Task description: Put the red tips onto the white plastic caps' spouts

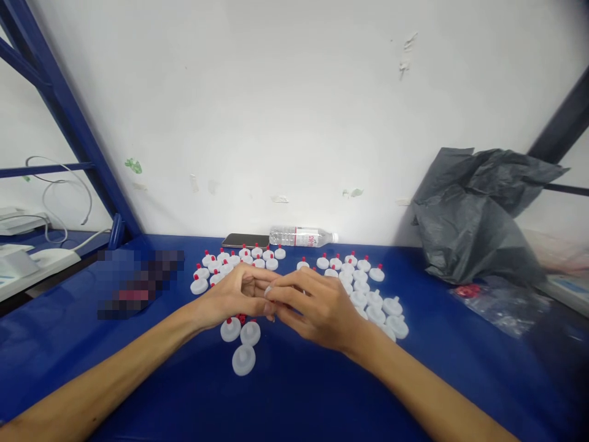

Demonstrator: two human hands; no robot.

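Note:
My left hand [239, 294] and my right hand [315, 304] meet above the middle of the blue table. The fingers of both are curled together, and a small whitish bit [267, 292] shows at the right fingertips; its kind is mostly hidden. Just below my left hand lie white round plastic caps [243, 360] with short spouts, one or more with a red tip. Behind it sits a group of white caps with red tips [234, 259]. Beyond and beside my right hand is another group, some red-tipped [363, 264], others with bare white spouts [392, 306].
A clear water bottle [301, 237] and a dark phone [245, 240] lie along the wall. On the right stands a grey plastic bag [473, 215], with a clear bag [504, 307] in front. A pixelated dark object [142, 285] lies left. Blue frame posts [78, 116] border the table [294, 399].

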